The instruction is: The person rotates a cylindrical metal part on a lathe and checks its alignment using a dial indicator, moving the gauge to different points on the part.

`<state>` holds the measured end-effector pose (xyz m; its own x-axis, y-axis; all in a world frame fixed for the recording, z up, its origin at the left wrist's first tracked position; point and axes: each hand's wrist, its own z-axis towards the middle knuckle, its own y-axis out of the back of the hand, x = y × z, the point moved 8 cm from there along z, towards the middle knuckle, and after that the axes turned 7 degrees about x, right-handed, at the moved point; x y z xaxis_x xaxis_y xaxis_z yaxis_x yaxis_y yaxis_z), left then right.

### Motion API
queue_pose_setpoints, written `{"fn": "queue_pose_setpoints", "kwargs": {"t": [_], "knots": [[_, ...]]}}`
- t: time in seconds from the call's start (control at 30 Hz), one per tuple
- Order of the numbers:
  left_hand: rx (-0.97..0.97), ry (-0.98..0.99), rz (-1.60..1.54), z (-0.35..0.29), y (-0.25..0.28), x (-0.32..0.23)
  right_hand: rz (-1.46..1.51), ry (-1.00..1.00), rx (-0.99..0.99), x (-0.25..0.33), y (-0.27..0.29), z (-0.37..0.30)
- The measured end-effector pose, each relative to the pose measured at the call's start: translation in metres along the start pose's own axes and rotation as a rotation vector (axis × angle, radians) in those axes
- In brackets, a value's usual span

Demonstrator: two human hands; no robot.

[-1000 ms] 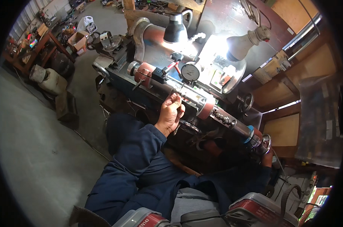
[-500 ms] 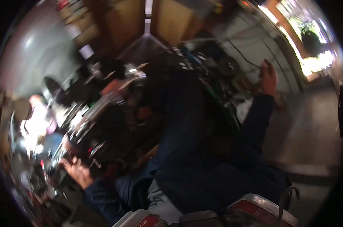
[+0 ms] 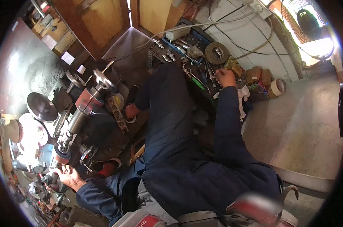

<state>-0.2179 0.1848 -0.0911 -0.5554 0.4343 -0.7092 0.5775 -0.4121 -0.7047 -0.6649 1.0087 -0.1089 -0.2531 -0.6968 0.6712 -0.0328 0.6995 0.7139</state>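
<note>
My left hand [image 3: 70, 177] is at the lower left, fingers mostly stretched out, beside the end of a lathe-like machine. Its fingertips are close to the dark round end piece [image 3: 61, 154]; contact is hard to make out. Above that piece runs a shiny steel cylinder [image 3: 77, 122] from a reddish housing [image 3: 89, 101]. My right hand [image 3: 226, 77] reaches out over a tool-covered bench at the upper right. Its fingers are bent together at the metal tools; what they hold, if anything, is too small to name. A green-handled tool [image 3: 198, 82] lies nearby.
A blue tray [image 3: 205, 38] holds several metal parts, next to a round disc [image 3: 216, 53]. A tape roll [image 3: 278, 87] and small boxes [image 3: 259, 77] stand right of my right hand. A fan [image 3: 307, 20] is far right. Handwheels [image 3: 89, 154] stick out from the machine.
My right hand has come down and left from in front of the white wall to the tools. The left hand has shifted slightly left, close to the machine. The blurred view has sharpened.
</note>
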Motion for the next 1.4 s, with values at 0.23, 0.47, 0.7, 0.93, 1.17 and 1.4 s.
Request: {"fn": "queue_pose_setpoints", "kwargs": {"t": [0.23, 0.47, 0.7, 0.93, 1.17, 1.4], "knots": [[-0.019, 0.155, 0.211, -0.022, -0.016, 0.013, -0.771, -0.110, 0.070, 0.005, -0.090, 0.030], [-0.282, -0.023, -0.069, -0.031, -0.035, 0.012, -0.388, 0.648, -0.477, 0.154, -0.032, -0.023], [-0.021, -0.076, -0.392, -0.026, -0.048, 0.013, 0.451, 0.859, -0.008, 0.408, -0.070, -0.171], [0.104, -0.103, -0.603, -0.025, -0.064, 0.011, 0.703, 1.457, 0.648, 0.544, -0.244, -0.420], [0.047, -0.008, -0.630, -0.031, -0.060, 0.010, -0.030, 1.923, 0.678, 0.560, -0.358, -0.549], [-0.083, 0.043, -0.706, -0.029, -0.052, 0.025, 0.153, 2.165, 0.539, 0.552, -0.360, -0.579]]}}
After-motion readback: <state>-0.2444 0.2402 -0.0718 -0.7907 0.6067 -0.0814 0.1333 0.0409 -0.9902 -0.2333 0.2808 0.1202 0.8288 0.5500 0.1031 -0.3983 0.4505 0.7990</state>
